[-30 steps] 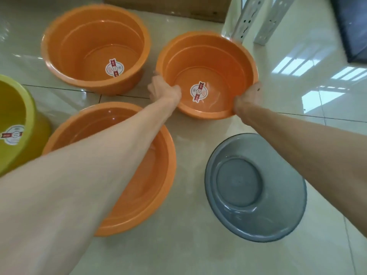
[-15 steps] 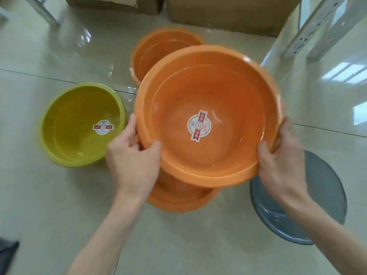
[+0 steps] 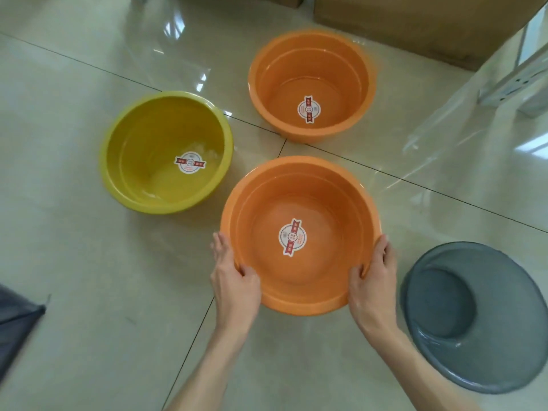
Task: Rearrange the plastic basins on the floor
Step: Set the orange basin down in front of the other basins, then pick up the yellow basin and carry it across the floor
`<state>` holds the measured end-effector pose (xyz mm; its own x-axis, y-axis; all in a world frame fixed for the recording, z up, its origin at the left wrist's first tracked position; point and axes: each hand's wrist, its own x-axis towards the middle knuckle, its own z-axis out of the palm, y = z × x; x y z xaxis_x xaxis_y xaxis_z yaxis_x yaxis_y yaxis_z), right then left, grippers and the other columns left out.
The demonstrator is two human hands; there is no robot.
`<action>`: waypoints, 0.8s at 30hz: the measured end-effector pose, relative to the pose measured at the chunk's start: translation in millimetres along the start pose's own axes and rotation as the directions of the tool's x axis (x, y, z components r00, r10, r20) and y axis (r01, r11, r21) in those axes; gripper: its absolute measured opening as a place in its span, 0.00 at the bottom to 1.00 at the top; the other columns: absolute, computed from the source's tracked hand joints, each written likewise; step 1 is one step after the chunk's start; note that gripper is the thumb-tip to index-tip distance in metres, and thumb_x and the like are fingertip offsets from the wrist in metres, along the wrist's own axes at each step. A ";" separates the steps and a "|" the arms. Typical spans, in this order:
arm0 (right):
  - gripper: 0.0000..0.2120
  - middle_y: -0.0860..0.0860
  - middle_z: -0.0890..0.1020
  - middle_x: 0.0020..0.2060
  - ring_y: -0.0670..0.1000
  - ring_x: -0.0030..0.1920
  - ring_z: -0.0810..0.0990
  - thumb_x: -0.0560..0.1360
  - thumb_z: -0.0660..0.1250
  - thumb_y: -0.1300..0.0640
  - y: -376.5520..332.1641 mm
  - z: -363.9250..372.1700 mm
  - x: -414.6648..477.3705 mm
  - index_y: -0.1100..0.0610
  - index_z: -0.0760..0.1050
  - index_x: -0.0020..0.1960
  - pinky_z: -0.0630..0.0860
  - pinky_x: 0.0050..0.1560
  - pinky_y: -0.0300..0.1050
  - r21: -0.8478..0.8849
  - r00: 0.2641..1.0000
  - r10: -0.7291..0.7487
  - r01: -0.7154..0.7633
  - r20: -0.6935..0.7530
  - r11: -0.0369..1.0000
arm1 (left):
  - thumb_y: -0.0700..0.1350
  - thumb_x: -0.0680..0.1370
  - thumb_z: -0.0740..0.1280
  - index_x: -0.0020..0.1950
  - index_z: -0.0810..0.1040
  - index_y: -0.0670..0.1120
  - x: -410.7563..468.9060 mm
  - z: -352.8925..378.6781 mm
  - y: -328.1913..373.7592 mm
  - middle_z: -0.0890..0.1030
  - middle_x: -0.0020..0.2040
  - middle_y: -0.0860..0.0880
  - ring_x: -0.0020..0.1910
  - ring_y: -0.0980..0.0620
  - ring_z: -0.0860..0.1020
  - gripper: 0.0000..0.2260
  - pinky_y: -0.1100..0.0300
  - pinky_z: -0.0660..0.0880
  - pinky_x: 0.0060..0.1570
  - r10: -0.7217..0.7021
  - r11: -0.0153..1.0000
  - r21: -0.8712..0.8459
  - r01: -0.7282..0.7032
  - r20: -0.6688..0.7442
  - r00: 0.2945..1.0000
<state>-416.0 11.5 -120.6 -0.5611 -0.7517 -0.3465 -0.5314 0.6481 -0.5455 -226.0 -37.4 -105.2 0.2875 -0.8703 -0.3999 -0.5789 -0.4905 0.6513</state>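
- yellow-green basin (image 3: 166, 152) on the floor (image 3: 74, 262), up-left of the near orange basin (image 3: 301, 235), small gap
- left hand (image 3: 234, 280) grip clenched on near orange basin's left rim, thumb inside
- near orange basin is nested in a second orange one, label (image 3: 292, 237) on the bottom
- far orange basin (image 3: 311, 84) beyond it, apart
- right hand (image 3: 375, 280) grip clenched on right rim
- grey basin (image 3: 474, 315) right of near orange basin, tilted

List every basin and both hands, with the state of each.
near orange basin: upright, nested in another orange basin, gripped at its near rim
far orange basin: upright, empty, untouched
yellow-green basin: upright, empty, untouched
grey basin: upright, empty, untouched
left hand: gripping the rim
right hand: gripping the rim
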 end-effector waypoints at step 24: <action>0.37 0.65 0.61 0.76 0.63 0.73 0.68 0.79 0.63 0.62 -265.0 157.7 109.7 0.71 0.45 0.78 0.66 0.70 0.50 -0.043 0.907 -0.296 0.323 0.299 0.946 | 0.42 0.69 0.72 0.67 0.74 0.45 245.1 -117.7 -57.6 0.79 0.62 0.45 0.55 0.41 0.80 0.26 0.39 0.81 0.49 -0.483 0.777 -0.535 0.333 -0.167 0.860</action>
<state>-236.6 -262.0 -134.3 -0.1622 -0.9102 -0.3811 -0.7110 0.3756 -0.5944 -32.4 -227.6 -164.8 0.6539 -0.5184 -0.5511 0.0541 -0.6945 0.7175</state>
